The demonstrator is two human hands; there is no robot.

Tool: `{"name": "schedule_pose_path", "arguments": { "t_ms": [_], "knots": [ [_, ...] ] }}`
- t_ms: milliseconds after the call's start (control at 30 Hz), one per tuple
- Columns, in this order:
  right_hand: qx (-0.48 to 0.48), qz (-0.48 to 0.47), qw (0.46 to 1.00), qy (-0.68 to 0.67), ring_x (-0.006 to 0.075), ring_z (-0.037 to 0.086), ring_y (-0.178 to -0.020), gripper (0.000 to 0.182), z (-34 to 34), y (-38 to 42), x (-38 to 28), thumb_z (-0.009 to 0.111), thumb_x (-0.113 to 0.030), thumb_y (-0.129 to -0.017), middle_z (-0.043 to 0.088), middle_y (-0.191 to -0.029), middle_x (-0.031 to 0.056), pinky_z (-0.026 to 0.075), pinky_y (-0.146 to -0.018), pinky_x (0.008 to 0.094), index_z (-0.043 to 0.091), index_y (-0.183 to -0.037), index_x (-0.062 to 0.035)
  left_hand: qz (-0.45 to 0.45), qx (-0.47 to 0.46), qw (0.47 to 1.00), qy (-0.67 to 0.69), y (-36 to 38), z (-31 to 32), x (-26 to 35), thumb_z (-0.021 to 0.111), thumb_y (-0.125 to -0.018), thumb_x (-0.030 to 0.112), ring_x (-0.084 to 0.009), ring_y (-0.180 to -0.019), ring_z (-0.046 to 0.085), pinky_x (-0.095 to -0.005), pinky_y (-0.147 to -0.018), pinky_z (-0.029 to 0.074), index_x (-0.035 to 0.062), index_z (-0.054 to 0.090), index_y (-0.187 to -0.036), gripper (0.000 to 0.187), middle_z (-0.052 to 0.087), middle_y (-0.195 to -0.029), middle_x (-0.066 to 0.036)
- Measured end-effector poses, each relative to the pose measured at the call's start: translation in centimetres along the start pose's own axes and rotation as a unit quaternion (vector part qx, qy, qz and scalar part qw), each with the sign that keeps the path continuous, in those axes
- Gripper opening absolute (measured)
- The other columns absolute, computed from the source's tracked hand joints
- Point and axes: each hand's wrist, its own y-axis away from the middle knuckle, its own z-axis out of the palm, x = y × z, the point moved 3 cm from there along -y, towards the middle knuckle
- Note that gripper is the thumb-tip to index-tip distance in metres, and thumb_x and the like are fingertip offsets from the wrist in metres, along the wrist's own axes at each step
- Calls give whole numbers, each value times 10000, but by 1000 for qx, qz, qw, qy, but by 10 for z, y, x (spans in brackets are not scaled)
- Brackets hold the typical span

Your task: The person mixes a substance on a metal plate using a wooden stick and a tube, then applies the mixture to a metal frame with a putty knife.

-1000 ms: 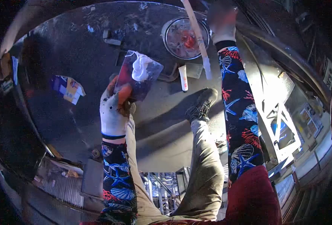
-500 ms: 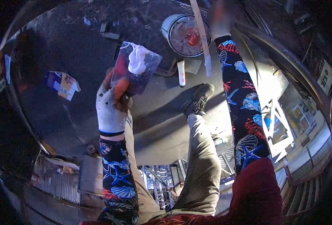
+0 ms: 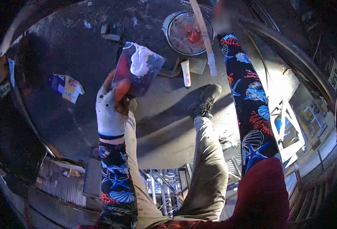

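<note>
Reaching up from the bottom of the frame in dark, shell-printed sleeves (image 3: 254, 99), along either side of pale trouser legs (image 3: 208, 160). Pinching a clear plate (image 3: 155, 66) by its lower left part, left of centre, between thumb and fingers of the gloved left hand (image 3: 117, 91). Bearing on that plate a thick swirl of white paste (image 3: 140, 63). Resting a dark shoe (image 3: 203, 105) on the floor (image 3: 168, 152), right of centre, below a white tube (image 3: 186, 72) just beside a small square sheet (image 3: 197, 66). Stretching the right hand (image 3: 222, 19) (badly blurred) to the top of the frame, near a long stick (image 3: 201, 26) with a whitish lower end; cannot tell whether gripping it. Showing past the stick, at upper centre, a round can (image 3: 168, 26) with something red inside. Lying at left, a torn carton (image 3: 70, 89); at upper left, a grey block (image 3: 112, 37).
</note>
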Motion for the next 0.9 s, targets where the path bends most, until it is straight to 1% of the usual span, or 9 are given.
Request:
{"name": "schedule_pose_path", "arguments": {
  "t_ms": [67, 167, 300, 400, 433, 467, 533, 700, 900],
  "knots": [
    [409, 42, 885, -219, 348, 486, -1281, 437, 163, -79, 42, 572, -190, -848, 600, -1270, 206, 381, -1070, 466, 585, -1263, -53, -2, 7, 1000, -7, 0, 14, 6, 553, -889, 159, -237, -1065, 633, -332, -920, 513, -31, 434, -1382, 541, 601, -1234, -166],
    [51, 238, 911, -332, 434, 623, -1055, 526, 16, 70, 66, 470, -463, -954, 635, -1199, 227, 504, -892, 468, 627, -1226, -40, -5, 52, 997, -64, 5, 9, 4, 546, -882, 172, -237, -1078, 630, -317, -928, 510, -50, 434, -1374, 551, 606, -1222, -167],
    [-88, 92, 947, -293, 326, 638, -1074, 517, 126, 155, 74, 615, -555, -849, 688, -1104, 159, 495, -908, 416, 706, -1098, -111, -20, 74, 997, -32, 6, -7, -5, 497, -932, 167, -244, -1122, 605, -336, -978, 482, -45, 441, -1372, 492, 592, -1249, -168],
    [-118, 99, 892, -425, 301, 681, -975, 461, 220, 224, 6, 753, -460, -772, 721, -1027, 112, 527, -863, 398, 711, -1074, -114, 76, 9, 956, -282, 5, -7, -6, 489, -942, 177, -244, -1113, 609, -340, -953, 500, -29, 441, -1376, 483, 596, -1235, -164],
    [-191, 102, 907, -361, 314, 669, -1013, 509, 168, 245, -29, 730, -476, -774, 707, -1069, 137, 524, -876, 420, 687, -1123, -109, 116, -1, 922, -370, 6, -3, -5, 486, -945, 179, -244, -1110, 610, -341, -942, 508, -22, 440, -1378, 479, 597, -1231, -163],
    [-195, 134, 922, -308, 356, 649, -1028, 477, 104, 264, -59, 628, -595, -816, 667, -1162, 106, 530, -861, 448, 668, -1158, -266, 60, 20, 978, -201, 6, -4, -8, 490, -945, 172, -235, -1095, 614, -336, -917, 520, -16, 441, -1379, 476, 597, -1231, -160],
    [-84, 145, 942, -289, 333, 663, -1001, 465, 107, 272, -110, 625, -538, -830, 679, -1116, 129, 537, -844, 442, 697, -1079, -151, -2, 48, 998, -30, 11, -4, -13, 493, -944, 166, -227, -1080, 618, -330, -892, 533, -10, 441, -1380, 473, 596, -1230, -158],
    [-172, 276, 887, -327, 293, 675, -1012, 301, 94, 259, -179, 584, -291, -857, 692, -1078, 158, 539, -858, 401, 696, -1024, -67, 25, 64, 991, -118, 16, -1, -15, 607, -819, -3, -177, -954, 656, -290, -822, 528, -34, 583, -1260, 443, 676, -1127, -131],
    [-127, 312, 873, -352, 309, 675, -1009, 474, 127, 268, -211, 624, -484, -864, 694, -1046, 175, 540, -864, 426, 664, -1032, -43, -5, 99, 994, -45, 18, -2, -16, 578, -900, 137, -223, -969, 657, -317, -788, 546, 12, 509, -1297, 422, 667, -1063, -111]
  ]
}}
